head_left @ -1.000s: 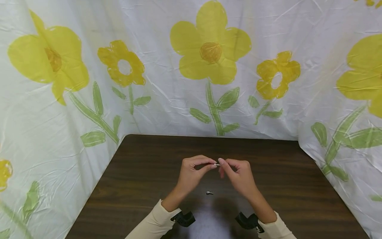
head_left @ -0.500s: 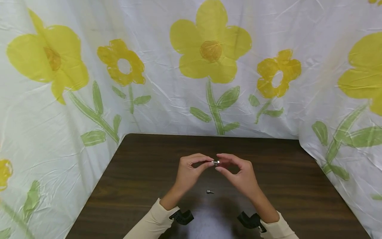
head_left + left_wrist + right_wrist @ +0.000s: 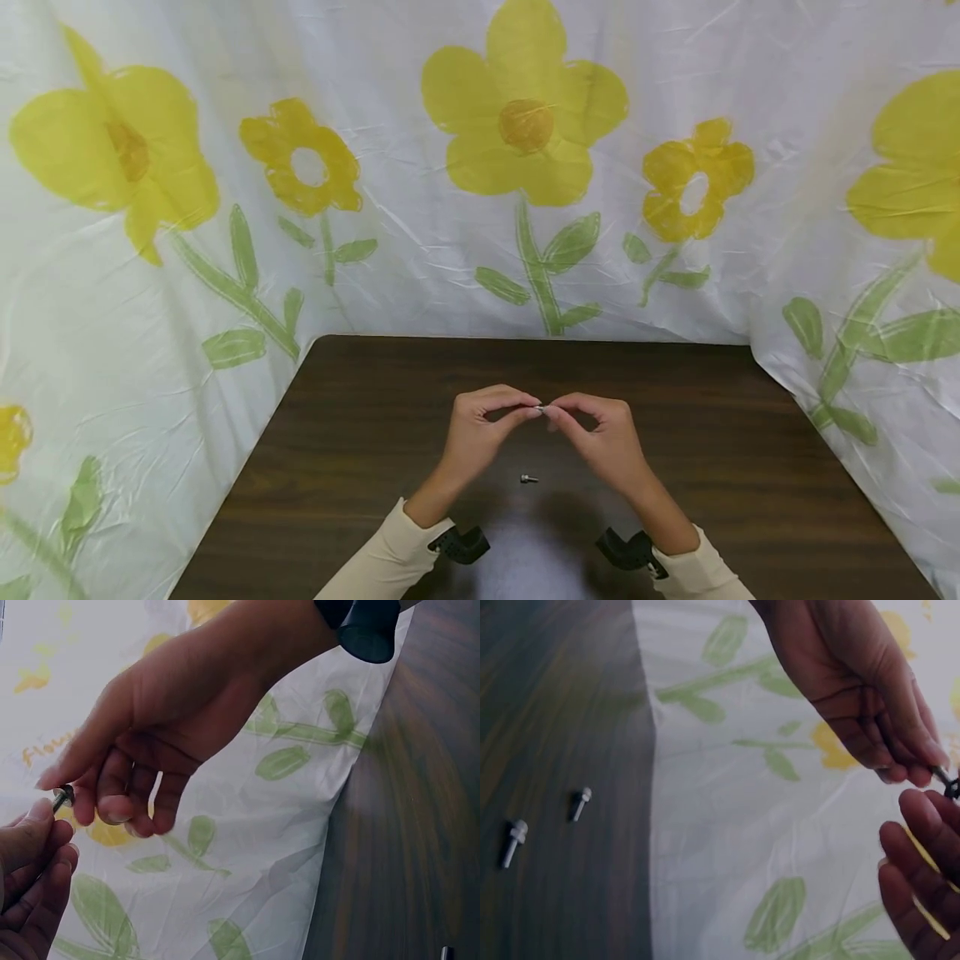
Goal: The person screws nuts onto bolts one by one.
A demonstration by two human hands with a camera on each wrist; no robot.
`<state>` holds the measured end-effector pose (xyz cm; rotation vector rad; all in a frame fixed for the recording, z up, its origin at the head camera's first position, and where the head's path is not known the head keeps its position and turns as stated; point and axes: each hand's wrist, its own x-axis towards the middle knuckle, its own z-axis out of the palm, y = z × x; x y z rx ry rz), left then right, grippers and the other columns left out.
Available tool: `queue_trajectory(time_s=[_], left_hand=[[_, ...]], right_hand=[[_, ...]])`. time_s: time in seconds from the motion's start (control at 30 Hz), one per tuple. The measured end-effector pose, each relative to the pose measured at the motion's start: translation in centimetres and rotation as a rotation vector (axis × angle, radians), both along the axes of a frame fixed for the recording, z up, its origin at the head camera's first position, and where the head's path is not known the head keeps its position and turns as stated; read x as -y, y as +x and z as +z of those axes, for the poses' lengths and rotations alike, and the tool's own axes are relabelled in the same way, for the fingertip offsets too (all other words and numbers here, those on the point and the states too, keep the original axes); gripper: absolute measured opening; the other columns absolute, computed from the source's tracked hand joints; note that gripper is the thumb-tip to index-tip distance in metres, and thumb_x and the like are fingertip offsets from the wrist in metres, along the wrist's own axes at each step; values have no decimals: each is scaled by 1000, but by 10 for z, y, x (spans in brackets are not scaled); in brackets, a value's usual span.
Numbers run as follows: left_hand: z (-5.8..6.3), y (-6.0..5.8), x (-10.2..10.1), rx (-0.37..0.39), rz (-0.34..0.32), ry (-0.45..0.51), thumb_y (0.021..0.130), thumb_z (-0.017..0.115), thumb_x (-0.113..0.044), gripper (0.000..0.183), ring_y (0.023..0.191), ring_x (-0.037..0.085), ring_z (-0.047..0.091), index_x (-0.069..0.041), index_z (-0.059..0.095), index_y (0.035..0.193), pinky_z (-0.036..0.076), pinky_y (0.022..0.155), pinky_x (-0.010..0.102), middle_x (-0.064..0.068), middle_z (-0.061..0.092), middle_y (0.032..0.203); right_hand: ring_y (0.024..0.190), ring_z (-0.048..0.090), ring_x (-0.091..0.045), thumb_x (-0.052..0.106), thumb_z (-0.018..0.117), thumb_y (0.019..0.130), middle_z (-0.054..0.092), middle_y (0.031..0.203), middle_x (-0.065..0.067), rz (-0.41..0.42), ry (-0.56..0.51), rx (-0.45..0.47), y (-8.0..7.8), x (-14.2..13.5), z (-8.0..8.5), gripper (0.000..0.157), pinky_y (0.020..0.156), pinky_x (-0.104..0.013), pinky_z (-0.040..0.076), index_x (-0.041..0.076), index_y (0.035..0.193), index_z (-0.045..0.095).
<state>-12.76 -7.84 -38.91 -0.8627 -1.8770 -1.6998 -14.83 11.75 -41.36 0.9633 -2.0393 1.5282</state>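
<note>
Between my hands, raised over the table, is a small metal bolt (image 3: 58, 802). The left hand (image 3: 480, 429) pinches its shank between thumb and fingertips. Facing it, the right hand (image 3: 606, 437) has its thumb and forefinger on the wide end, its other fingers loosely bent in the left wrist view. Fingertips cover most of the bolt in the head view. A bolt (image 3: 528, 479) lies on the table below the hands. The right wrist view has two on the tabletop, a nearer bolt (image 3: 514, 841) and a farther bolt (image 3: 582, 803), both with thick ends.
The dark wood-grain table (image 3: 360, 392) reaches back to a white curtain (image 3: 420, 275) printed with yellow flowers, which also hangs along both sides. A black wrist mount (image 3: 460, 546) sits on the left wrist and another black mount (image 3: 626, 554) on the right.
Half a second ago the right fingers were spread apart around the bolt's wide end; now they have come together on it. The left hand keeps its pinch, nearly in place.
</note>
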Motion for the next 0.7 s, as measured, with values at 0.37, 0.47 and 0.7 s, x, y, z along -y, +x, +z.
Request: queue_trajectory(time_s=[0.37,0.47,0.7], left_hand=[[-9,-2,1,18,42,-3,81,79,10,11,79,19,72,3,77,90,59,73,31,14,75,85],[-7,-2,2,21,42,2,81,79,10,11,79,18,72,4,77,90,59,73,32,15,75,85],[0,1,3,29,24,3,83,77,9,7,80,20,73,6,76,90,60,71,42,17,75,85]], right_hand=[[46,50,-8,0,46,106,61,52,-1,-64,30,143,10,5,9,49,43,-24,38,13,64,68],[55,60,-14,-7,56,99,69,68,-7,-43,30,123,13,5,18,23,51,-22,48,5,86,72],[82,73,-16,-10,80,80,77,96,-9,-10,57,31,3,-1,4,33,72,-23,57,1,111,73]])
